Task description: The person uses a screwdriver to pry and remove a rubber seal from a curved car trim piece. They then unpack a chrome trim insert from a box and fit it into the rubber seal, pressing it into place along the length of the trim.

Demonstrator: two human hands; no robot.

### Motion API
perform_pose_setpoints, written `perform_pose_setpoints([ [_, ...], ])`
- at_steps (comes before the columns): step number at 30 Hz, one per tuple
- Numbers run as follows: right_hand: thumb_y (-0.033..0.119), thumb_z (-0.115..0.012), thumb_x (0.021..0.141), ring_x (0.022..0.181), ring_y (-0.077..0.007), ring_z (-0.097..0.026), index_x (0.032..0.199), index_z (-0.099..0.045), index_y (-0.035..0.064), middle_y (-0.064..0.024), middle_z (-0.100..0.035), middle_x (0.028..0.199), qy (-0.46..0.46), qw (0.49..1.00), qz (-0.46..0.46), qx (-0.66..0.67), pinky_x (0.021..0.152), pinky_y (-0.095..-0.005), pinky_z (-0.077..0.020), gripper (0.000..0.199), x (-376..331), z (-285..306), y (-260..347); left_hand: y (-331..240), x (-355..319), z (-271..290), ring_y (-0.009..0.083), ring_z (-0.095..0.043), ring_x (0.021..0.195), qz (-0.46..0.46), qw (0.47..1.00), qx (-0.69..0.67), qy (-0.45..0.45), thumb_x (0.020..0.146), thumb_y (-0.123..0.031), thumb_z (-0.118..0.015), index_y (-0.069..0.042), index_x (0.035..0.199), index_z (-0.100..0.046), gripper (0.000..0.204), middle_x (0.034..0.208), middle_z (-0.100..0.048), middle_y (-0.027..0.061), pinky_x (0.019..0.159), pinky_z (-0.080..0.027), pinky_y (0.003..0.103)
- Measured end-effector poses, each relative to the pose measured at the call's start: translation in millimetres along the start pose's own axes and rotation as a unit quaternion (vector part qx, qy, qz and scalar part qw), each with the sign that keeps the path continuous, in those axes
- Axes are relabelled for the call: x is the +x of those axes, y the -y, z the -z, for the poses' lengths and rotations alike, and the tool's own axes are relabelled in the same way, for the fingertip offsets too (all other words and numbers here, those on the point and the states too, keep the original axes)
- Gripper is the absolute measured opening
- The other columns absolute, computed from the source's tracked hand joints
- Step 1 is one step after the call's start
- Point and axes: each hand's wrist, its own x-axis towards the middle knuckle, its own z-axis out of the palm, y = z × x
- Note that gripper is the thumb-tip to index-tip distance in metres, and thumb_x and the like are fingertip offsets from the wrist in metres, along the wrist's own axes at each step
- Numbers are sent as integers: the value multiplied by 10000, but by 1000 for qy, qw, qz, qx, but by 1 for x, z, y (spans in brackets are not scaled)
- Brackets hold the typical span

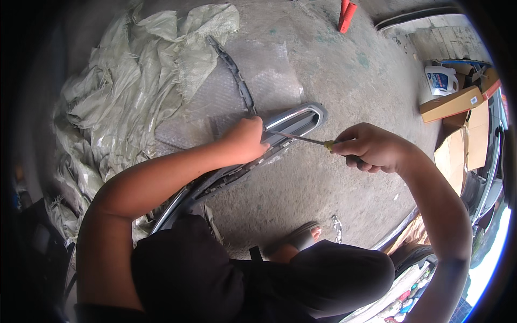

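My right hand (pixel 371 148) is closed around the handle of a screwdriver (pixel 307 139). Its thin metal shaft points left, and the tip meets a long black-and-grey car trim piece (pixel 285 127) with a shiny silver edge and a looped end. My left hand (pixel 245 141) is wrapped over that trim piece, close to the screwdriver's tip. The trim slants from the looped end down to my lap, where my arm and knee hide part of it. What the tip touches exactly is too small to tell. A narrow dark strip with clips (pixel 237 75) lies beyond my left hand.
Crumpled pale woven sheeting (pixel 129 97) covers the floor at left, beside bubble wrap (pixel 272 70). A red-handled object (pixel 347 17) lies at the far side. Cardboard boxes (pixel 451 104) and a white jug (pixel 441 81) stand at right. A small silver strip (pixel 337 229) lies near my foot.
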Motion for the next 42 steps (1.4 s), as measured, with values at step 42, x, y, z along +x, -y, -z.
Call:
perform_pose_setpoints([
  [42,299,-709,989,703,-193,-665,1156,-789,-25,-119,-711,781,-253,952,160,-66,671,-369,-524,373,-25,-8,-92,-16,2,-9,455,-692,1168,21,994,106,22,932,-465,-788,101,1239,-604,670,1232,-696,320,994,-553,496],
])
